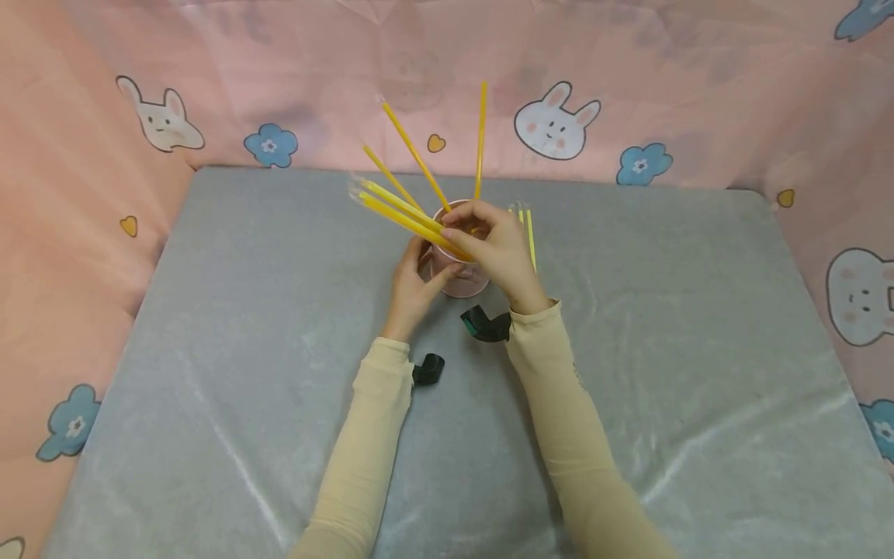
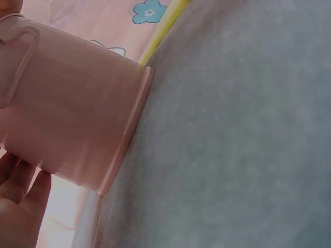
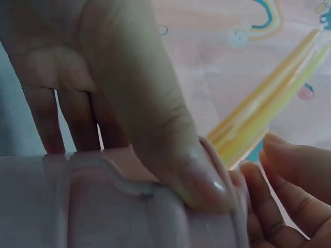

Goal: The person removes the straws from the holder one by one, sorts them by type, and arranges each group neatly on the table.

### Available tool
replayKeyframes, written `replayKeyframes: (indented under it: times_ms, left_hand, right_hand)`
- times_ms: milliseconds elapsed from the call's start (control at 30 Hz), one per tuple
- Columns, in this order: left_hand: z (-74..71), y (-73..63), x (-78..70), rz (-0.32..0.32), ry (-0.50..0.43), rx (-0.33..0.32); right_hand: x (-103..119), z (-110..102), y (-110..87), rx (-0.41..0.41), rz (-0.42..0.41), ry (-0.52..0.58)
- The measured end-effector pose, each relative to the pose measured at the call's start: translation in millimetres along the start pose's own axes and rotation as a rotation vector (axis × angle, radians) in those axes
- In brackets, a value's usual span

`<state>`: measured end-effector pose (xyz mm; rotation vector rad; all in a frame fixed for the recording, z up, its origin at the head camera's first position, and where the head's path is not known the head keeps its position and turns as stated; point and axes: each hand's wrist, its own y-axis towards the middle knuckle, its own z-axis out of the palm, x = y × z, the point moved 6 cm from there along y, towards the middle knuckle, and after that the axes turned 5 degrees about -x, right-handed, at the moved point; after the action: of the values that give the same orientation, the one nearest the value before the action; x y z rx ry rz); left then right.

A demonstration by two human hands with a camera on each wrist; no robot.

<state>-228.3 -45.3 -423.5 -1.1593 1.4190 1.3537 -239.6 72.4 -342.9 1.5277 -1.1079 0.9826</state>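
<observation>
Your right hand (image 1: 499,252) has thumb and forefinger drawn close together over the mouth of the mug, and they appear to pinch the wrapped yellow straws (image 1: 403,220); how many are truly gripped, rather than only touched, I cannot tell. Your left hand (image 1: 412,295) curls round the side of the pink mug (image 1: 464,284), thumb across the near wall and the other fingers round the side away from it, so the mug stands upright and braced. The pinched straws slant up to your left, their lower ends at the mug's mouth. Beyond them, three orange straws (image 1: 415,155) rise out of the mug in a loose fan. Just right of the mug, partly behind your right hand, a few more straws (image 1: 531,237) lie on the grey cloth (image 1: 698,310). The step in hand looks like managing the straws at the rim while your left steadies the mug. As I judge it, your next move calls for a firm left hold and a light, exact right pinch that clears the standing straws, since the thin wrapping could slip or snag.
</observation>
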Motion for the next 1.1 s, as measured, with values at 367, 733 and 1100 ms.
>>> replayKeyframes:
  times_ms: [367, 733, 1100]
  left_hand:
    - [-0.5, -0.8, -1.8, 0.006, -0.010, -0.006]
    - [0.3, -2.6, -8.9, -0.001, -0.023, 0.011]
    - [0.6, -1.0, 0.0, 0.000, 0.011, -0.011]
  right_hand:
    - [-1.8, 5.8, 6.1, 0.011, 0.008, -0.203]
    - [-1.2, 7.9, 6.3, 0.041, -0.040, -0.339]
    - [-2.3, 9.1, 7.5, 0.048, -0.047, -0.388]
